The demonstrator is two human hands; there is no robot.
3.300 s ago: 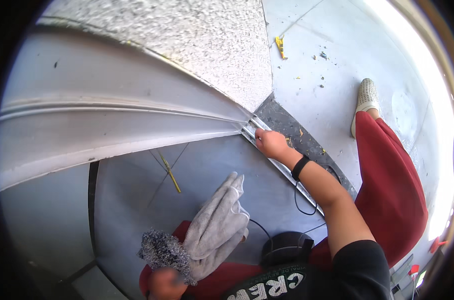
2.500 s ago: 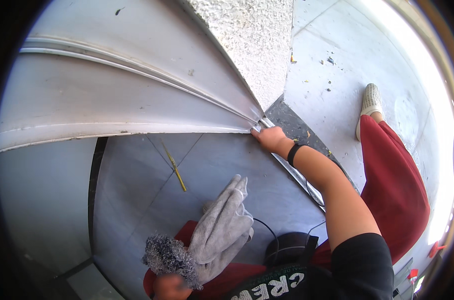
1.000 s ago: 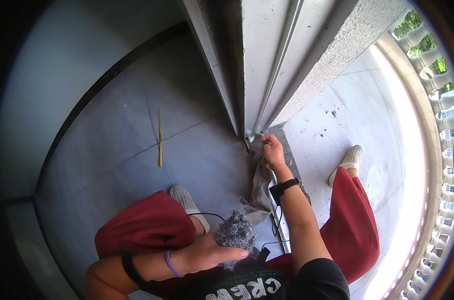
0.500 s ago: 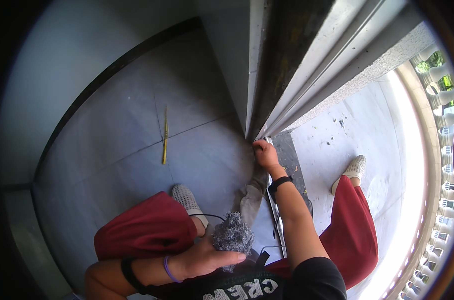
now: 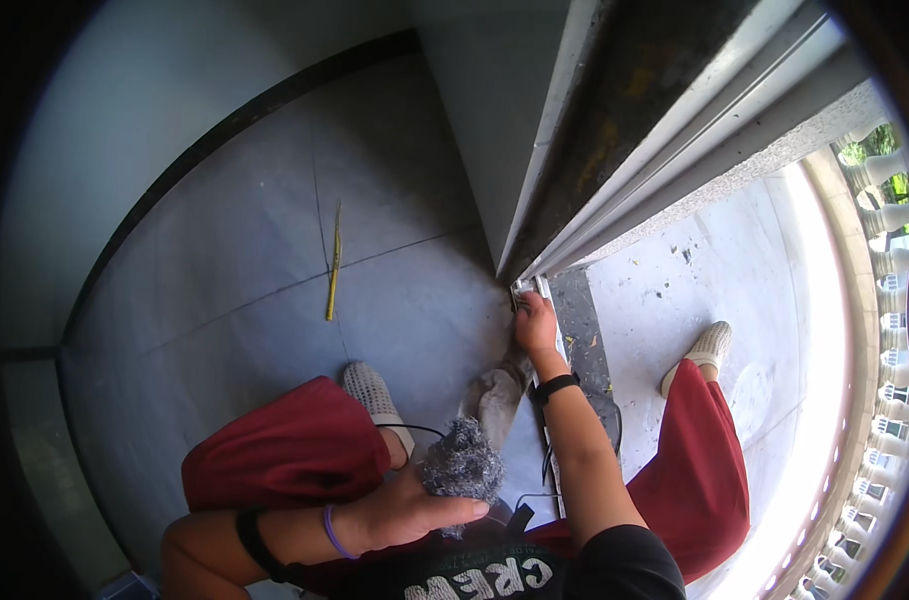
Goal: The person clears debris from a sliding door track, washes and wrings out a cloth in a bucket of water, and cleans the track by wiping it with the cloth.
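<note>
Surveying from my left, I record a thin yellow strip (image 5: 335, 265) lying on the grey tiled floor (image 5: 225, 250); any marking on it is too small to read. My left hand (image 5: 405, 510) is closed around a shaggy grey bundle (image 5: 465, 462), thumb laid across its front, above my lap. In my judgement the bundle is light, springy and hard to damage, with a rough surface that should not slip; its thick middle, where my palm sits, is the sound place to hold it. Near it, my black shirt (image 5: 585, 575) carries large pale lettering (image 5: 480, 582) with small dim print above; I see no label on the bundle. Next comes the grey cloth (image 5: 490, 400), bunched lengthwise beside the metal track (image 5: 546, 289), its upper end reaching my right hand (image 5: 536, 325). I assess it as soft, limp and light, likely to fold under pressure, and best taken at a gathered end with several fingers; dampness cannot be determined. My right hand has its fingers curled low at the track; they hide the contact, so I cannot tell whether they grip the cloth. Farther right, a dark stone strip (image 5: 578, 315) borders the track, with no writing seen on it
</note>
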